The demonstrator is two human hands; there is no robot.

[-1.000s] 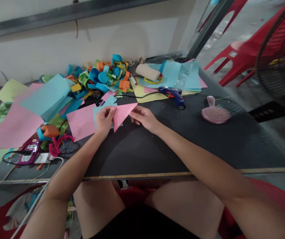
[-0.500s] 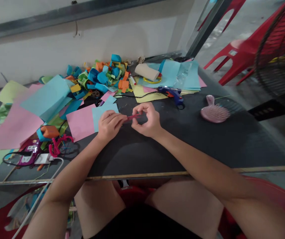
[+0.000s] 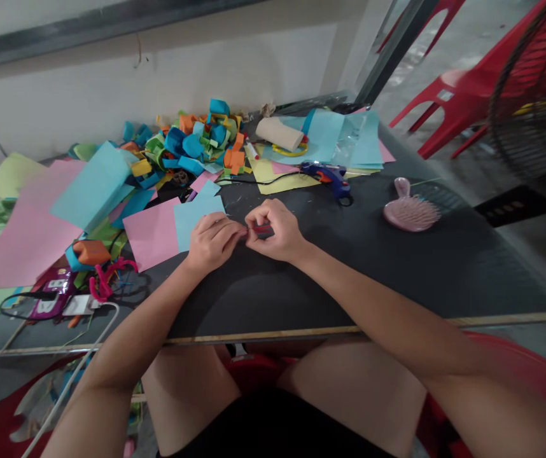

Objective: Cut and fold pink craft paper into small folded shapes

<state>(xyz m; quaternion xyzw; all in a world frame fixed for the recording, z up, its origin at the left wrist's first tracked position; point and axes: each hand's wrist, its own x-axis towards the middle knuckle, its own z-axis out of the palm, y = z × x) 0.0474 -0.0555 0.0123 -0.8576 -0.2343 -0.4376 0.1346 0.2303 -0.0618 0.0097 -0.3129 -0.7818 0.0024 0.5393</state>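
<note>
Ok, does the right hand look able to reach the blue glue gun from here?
Probably yes: the blue glue gun lies ahead and to the right of the right hand, nothing visible standing between them. That hand looks closed on the folded pink paper, though, so it may need releasing first.

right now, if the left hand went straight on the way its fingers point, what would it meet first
Most likely the bare right hand, curled at the narrow pink paper just ahead of the bare left hand; any gap between them is hard to judge in this view.
</note>
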